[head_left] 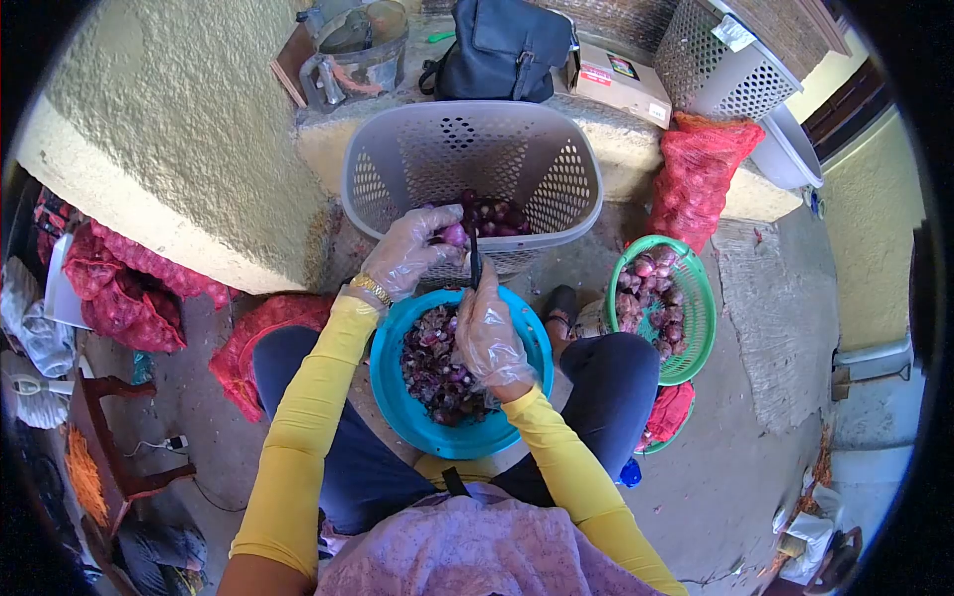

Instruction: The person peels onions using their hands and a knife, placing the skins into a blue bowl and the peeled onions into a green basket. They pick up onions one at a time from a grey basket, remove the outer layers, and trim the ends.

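My left hand [405, 250], in a clear plastic glove, is closed around a purple onion [454, 235] at the near rim of a grey perforated basket [383, 174]. My right hand [493, 340], gloved the same way, grips a knife [475, 260] whose dark blade points up beside the onion. Below both hands, between my knees, a blue basin [386, 382] holds onion skins and trimmings [429, 370]. Several shiny purple onions [505, 213] lie in the bottom of the grey basket. My fingers partly hide the onion and the knife handle.
A green basket [706, 318] of onions with dry skins stands by my right knee. Red net sacks [696, 169] of onions stand at the back right and lie at left [119, 283]. Behind are a black backpack [507, 50] and a cardboard box [621, 84] on a ledge.
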Tool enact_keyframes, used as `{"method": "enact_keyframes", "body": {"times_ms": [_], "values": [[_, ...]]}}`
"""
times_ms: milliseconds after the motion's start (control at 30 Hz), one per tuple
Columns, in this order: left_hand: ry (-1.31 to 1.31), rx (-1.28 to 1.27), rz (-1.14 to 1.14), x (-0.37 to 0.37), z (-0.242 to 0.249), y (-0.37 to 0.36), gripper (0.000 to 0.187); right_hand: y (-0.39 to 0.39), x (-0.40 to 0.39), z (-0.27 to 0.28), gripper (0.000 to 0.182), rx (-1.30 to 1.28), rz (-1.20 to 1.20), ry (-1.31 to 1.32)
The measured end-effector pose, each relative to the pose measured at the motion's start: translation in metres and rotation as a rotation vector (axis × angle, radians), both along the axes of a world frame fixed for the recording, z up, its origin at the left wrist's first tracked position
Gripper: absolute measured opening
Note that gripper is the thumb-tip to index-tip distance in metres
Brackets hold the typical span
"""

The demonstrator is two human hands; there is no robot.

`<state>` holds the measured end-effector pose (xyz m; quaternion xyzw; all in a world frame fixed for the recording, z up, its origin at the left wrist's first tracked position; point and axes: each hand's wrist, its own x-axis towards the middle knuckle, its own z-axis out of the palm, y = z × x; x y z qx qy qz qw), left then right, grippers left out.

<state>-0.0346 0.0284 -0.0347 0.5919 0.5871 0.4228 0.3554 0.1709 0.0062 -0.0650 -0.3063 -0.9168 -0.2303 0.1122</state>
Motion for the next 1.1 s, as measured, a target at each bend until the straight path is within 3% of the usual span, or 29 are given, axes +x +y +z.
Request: {"method": "enact_keyframes", "body": {"times_ms": [33,267,333,467,533,567,633,767,833,967,1033,1100], "values": [[-0.022,0.008,-0.006,-0.001,-0.003,0.001,0.051,0.001,0.001,0.000,0.044,0.140,0.041,-0.188],[-0.097,0.118,0.016,0.002,-0.010,0.001,0.050,-0.003,-0.004,0.000,0.034,0.051,0.021,-0.144],[-0.131,0.062,0.010,0.003,-0.003,-0.001,0.051,-0.002,-0.004,0.000,0.031,0.009,0.023,-0.011],[-0.027,0.026,-0.021,-0.004,-0.011,0.004,0.047,-0.002,-0.003,0.001,0.034,0.055,0.058,-0.066],[0.042,0.052,-0.021,-0.003,-0.006,0.002,0.046,-0.004,-0.010,-0.014,0.043,-0.354,-0.003,0.394],[0.042,0.051,-0.021,-0.003,-0.007,0.003,0.046,-0.004,-0.008,-0.021,0.043,-0.355,-0.003,0.393],[0.075,0.057,-0.031,-0.005,-0.010,0.005,0.045,-0.002,-0.006,-0.024,0.036,-0.090,0.018,0.096],[-0.003,0.063,-0.021,0.000,-0.006,0.002,0.044,-0.005,-0.013,-0.028,0.036,-0.124,-0.031,0.194],[-0.085,0.022,-0.004,0.002,-0.003,-0.001,0.044,-0.007,-0.014,-0.021,0.036,-0.285,-0.013,0.327],[-0.041,0.043,-0.022,0.000,-0.009,0.002,0.045,-0.001,-0.013,0.008,0.043,-0.221,0.064,0.204],[-0.015,0.043,-0.015,0.000,-0.009,0.002,0.044,-0.002,-0.021,0.006,0.052,-0.788,-0.095,0.643],[0.017,0.109,-0.017,0.000,-0.012,0.003,0.044,-0.004,-0.020,0.006,0.054,-0.815,-0.093,0.698]]}}
